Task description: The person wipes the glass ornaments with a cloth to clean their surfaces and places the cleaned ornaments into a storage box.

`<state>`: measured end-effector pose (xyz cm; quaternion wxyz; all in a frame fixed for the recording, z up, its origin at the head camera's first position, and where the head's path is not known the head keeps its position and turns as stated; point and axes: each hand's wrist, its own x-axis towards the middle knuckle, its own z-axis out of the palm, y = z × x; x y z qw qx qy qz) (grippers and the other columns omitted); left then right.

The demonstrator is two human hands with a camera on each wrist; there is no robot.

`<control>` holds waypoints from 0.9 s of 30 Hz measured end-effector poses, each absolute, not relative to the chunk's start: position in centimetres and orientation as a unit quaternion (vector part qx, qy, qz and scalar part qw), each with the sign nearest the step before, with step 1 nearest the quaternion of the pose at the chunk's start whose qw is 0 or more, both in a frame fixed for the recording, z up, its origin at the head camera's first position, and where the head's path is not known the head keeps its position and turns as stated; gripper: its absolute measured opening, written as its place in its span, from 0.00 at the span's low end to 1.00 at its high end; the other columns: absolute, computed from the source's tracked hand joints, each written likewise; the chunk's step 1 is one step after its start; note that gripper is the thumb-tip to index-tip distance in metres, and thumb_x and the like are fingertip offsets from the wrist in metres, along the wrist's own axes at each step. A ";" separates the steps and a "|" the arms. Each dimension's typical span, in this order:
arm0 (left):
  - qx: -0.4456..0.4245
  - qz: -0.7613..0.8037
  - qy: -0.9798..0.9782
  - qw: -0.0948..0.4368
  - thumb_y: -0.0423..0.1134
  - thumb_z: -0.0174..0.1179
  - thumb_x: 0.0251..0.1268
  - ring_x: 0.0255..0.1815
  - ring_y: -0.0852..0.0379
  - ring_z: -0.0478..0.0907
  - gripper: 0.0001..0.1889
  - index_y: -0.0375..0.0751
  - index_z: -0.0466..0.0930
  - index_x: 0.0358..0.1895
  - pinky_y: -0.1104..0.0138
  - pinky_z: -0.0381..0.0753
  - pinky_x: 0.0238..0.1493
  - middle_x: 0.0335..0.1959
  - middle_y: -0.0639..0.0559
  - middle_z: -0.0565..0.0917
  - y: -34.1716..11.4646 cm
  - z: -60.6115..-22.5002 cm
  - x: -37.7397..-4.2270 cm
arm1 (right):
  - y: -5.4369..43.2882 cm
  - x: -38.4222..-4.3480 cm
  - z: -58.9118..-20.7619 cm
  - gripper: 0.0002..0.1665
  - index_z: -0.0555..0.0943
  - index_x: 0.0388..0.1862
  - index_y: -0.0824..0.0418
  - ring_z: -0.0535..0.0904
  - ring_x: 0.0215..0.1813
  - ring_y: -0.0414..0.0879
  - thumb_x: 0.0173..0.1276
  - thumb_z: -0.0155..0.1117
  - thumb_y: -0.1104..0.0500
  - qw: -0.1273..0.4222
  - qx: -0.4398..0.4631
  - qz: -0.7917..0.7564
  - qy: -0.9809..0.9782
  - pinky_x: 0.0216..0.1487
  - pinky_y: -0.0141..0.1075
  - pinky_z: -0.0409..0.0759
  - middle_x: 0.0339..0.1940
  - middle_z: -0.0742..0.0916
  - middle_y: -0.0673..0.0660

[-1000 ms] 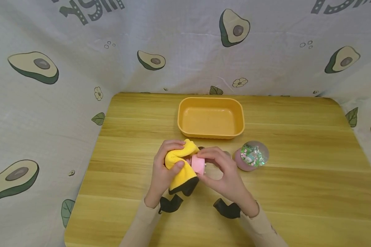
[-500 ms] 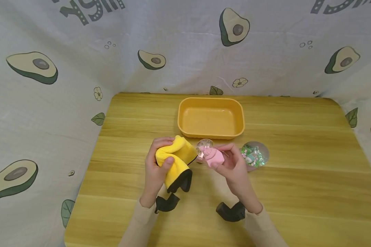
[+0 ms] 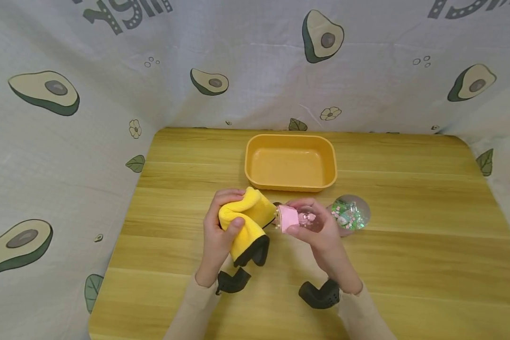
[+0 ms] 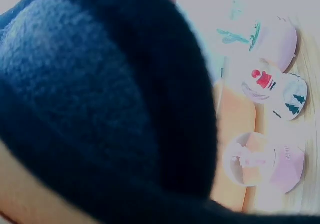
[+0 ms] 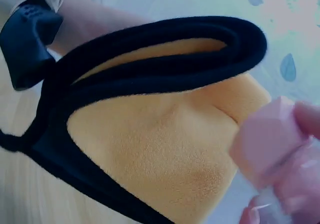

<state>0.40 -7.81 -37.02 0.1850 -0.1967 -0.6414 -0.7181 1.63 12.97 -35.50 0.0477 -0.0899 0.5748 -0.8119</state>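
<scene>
My left hand [image 3: 214, 236] grips a folded yellow cloth [image 3: 244, 226] with black edging. In my right hand [image 3: 326, 241] a small snow globe [image 3: 289, 218] is held between fingers and thumb. The globe lies on its side, its pink base toward the cloth and its clear dome, with a pink figure inside, toward my palm. The right wrist view shows the faceted pink base [image 5: 267, 139] close beside the cloth [image 5: 155, 149]. Dark cloth folds [image 4: 85, 88] cover much of the left wrist view and hide the left fingers.
An orange-yellow tray [image 3: 291, 184] stands behind the hands. A larger snow globe [image 3: 349, 213] with green bits stands right of my right hand. The left wrist view shows a Santa globe [image 4: 262, 81] and another pink-based globe [image 4: 287, 169] on the wooden table [image 3: 408, 264].
My right hand has drawn the globe rightward, away from the cloth, and turned it so its base faces left. My left hand keeps its grip, shifting slightly left and then partly back.
</scene>
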 end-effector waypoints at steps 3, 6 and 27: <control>-0.206 -0.717 -0.641 0.182 0.54 0.61 0.63 0.54 0.42 0.72 0.27 0.29 0.73 0.47 0.57 0.72 0.57 0.50 0.38 0.76 -7.5 -36.9 0.3 | 12.8 1.8 -35.2 0.21 0.79 0.46 0.64 0.76 0.49 0.49 0.53 0.68 0.76 0.026 -0.104 -0.750 0.653 0.45 0.32 0.78 0.47 0.83 0.58; -0.222 -0.710 -0.645 0.176 0.54 0.61 0.64 0.54 0.41 0.72 0.26 0.31 0.74 0.48 0.56 0.72 0.56 0.51 0.39 0.76 -7.0 -36.7 0.3 | 12.6 1.9 -34.8 0.21 0.78 0.48 0.69 0.75 0.53 0.51 0.53 0.70 0.75 0.019 -0.126 -0.719 0.683 0.50 0.32 0.77 0.48 0.82 0.62; -0.218 -0.690 -0.672 0.158 0.56 0.57 0.65 0.57 0.43 0.71 0.28 0.33 0.72 0.53 0.58 0.71 0.58 0.54 0.41 0.75 -5.5 -37.3 0.5 | 11.5 1.7 -34.2 0.25 0.69 0.52 0.76 0.76 0.48 0.46 0.55 0.65 0.79 0.019 -0.135 -0.732 0.667 0.47 0.30 0.78 0.51 0.76 0.65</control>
